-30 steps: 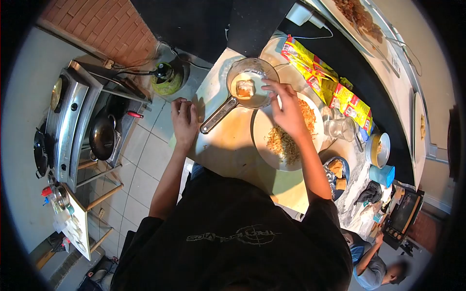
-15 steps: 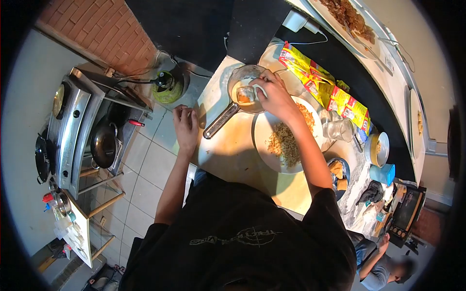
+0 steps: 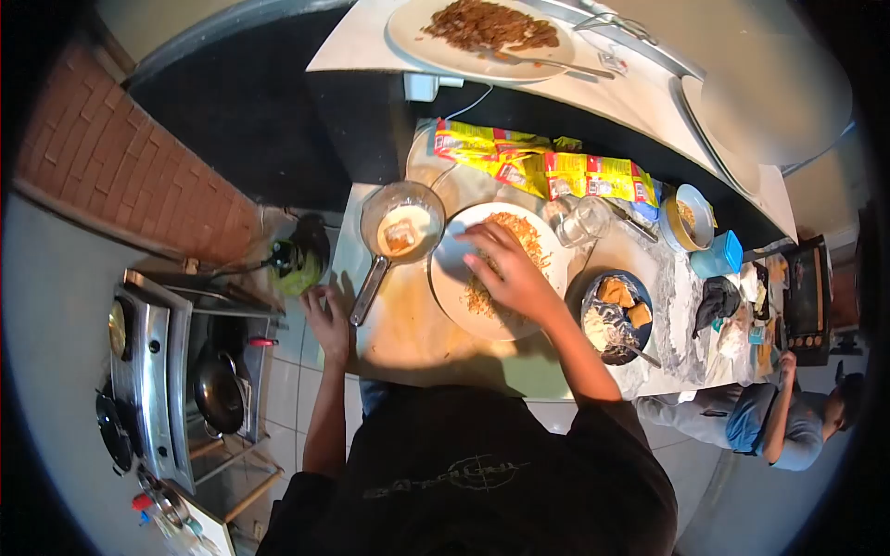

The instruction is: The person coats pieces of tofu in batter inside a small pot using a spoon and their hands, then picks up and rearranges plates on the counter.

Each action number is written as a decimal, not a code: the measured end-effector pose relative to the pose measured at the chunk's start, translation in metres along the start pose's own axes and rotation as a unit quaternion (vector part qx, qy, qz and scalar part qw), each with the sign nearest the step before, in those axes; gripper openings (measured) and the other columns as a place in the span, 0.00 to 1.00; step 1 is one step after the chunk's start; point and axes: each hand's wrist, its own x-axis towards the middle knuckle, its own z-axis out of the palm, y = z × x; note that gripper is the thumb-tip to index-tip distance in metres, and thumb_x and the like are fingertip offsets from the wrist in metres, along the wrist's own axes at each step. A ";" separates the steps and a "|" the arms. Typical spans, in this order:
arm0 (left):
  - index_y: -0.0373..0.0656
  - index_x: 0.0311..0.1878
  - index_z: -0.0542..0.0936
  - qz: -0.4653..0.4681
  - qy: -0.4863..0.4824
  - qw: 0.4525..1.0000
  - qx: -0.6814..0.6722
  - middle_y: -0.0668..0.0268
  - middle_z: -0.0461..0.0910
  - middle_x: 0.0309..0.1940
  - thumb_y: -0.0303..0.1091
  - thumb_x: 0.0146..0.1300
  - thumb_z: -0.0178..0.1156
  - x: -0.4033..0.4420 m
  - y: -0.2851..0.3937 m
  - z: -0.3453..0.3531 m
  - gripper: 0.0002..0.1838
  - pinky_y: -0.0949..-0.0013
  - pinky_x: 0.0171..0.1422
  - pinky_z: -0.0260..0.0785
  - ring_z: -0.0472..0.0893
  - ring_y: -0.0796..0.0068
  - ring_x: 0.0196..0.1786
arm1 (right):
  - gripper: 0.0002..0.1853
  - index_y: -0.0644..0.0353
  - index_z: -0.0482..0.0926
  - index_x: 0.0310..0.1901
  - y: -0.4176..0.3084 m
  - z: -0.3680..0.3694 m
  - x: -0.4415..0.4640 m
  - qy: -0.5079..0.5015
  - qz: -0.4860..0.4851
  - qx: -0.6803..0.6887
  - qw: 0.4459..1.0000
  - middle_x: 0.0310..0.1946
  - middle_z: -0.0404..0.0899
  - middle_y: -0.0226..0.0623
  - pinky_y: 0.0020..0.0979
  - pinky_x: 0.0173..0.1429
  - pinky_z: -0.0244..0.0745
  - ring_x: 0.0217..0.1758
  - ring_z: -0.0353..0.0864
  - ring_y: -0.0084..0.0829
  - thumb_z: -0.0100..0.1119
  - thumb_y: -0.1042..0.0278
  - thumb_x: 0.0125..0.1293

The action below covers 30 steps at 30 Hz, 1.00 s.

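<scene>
In the head view, a saucepan (image 3: 406, 192) with a dark handle (image 3: 371, 291) holds a pale, creamy liquid and one orange-brown piece (image 3: 400, 235). Beside it lies a large white plate (image 3: 447, 278) covered with shredded orange and greenish bits (image 3: 521, 231). My right hand (image 3: 508, 269) is over this plate, fingers stretched and apart, with nothing seen in them; whether they touch the shreds I cannot tell. By the counter's left edge, near the saucepan handle, my left hand (image 3: 326, 322) is held with its fingers loosely apart and nothing in it.
A dark bowl (image 3: 593, 289) at right holds golden pieces, white stuff and a spoon. Behind are yellow packets (image 3: 556, 174), a glass jar (image 3: 586, 221), a bowl (image 3: 688, 219) and a blue container (image 3: 718, 257). A stove (image 3: 148, 371) stands left; another person (image 3: 788, 422) is far right.
My right hand has left the saucepan and moved over the plate of shreds; the orange-brown piece stays in the liquid. The view has turned, showing more of the upper shelf and the dark bowl.
</scene>
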 end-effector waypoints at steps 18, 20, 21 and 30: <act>0.45 0.62 0.62 -0.019 -0.032 0.888 -0.458 0.58 0.69 0.57 0.53 0.74 0.43 -0.002 0.130 -0.029 0.24 0.56 0.69 0.57 0.70 0.62 0.62 | 0.24 0.62 0.59 0.70 -0.090 0.081 -0.083 0.086 0.028 0.307 0.947 0.65 0.67 0.44 0.37 0.71 0.57 0.69 0.65 0.37 0.42 0.61 0.77; 0.44 0.64 0.61 -0.021 -0.037 0.895 -0.444 0.57 0.67 0.59 0.53 0.76 0.38 -0.009 0.159 -0.019 0.25 0.58 0.70 0.56 0.68 0.60 0.64 | 0.26 0.62 0.55 0.71 -0.110 0.090 -0.091 0.101 0.043 0.349 0.931 0.66 0.67 0.45 0.37 0.72 0.55 0.70 0.64 0.37 0.41 0.59 0.77; 0.45 0.64 0.60 0.037 -0.058 0.878 -0.474 0.57 0.66 0.61 0.53 0.76 0.37 -0.011 0.167 -0.019 0.25 0.59 0.71 0.54 0.68 0.60 0.65 | 0.28 0.62 0.52 0.73 -0.121 0.095 -0.095 0.104 0.058 0.397 0.910 0.66 0.66 0.47 0.37 0.73 0.54 0.71 0.62 0.38 0.40 0.58 0.77; 0.38 0.62 0.58 0.063 -0.070 0.855 -0.510 0.51 0.64 0.60 0.54 0.76 0.33 -0.040 0.158 -0.025 0.28 0.51 0.73 0.53 0.66 0.53 0.64 | 0.44 0.57 0.34 0.76 -0.159 0.114 -0.155 0.201 0.114 0.389 0.892 0.66 0.65 0.50 0.43 0.77 0.41 0.75 0.55 0.40 0.34 0.35 0.73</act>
